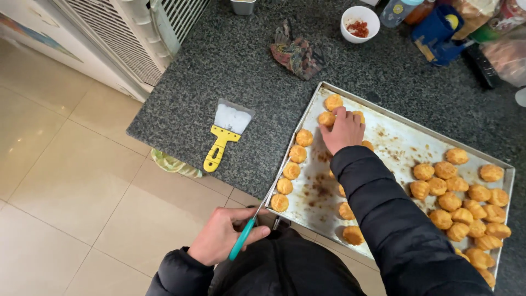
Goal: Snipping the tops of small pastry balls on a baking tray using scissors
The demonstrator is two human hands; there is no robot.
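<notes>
Basically, head view only: right hand (344,129) is reached out over the far-left end of the baking tray (394,143), fingers curled down onto a small golden pastry puff (327,118); fingertips seem to close on it, puff sits just under and left of them, touching. Grip looks like a light pinch from above, likely because the puffs are soft and sit flat on the tray. Another puff (333,101) lies just beyond the fingertips, near the tray's far corner, not touched. Left hand (222,235) hangs off the counter edge near the body, fingers wrapped closed around a teal handle (241,239); a thin metal blade runs up from it toward the tray's left rim, so it looks like a slim knife or spatula, can't tell which. Held low and away from the tray. A row of puffs (290,170) lines the tray's left edge, a dense cluster (466,211) fills the right end, middle mostly bare with baked-on brown spots. Yellow-handled scraper (226,133) lies flat on the granite counter (241,60), well left of the tray. Cloth mitt (297,53) and white bowl (359,23) sit farther back.
</notes>
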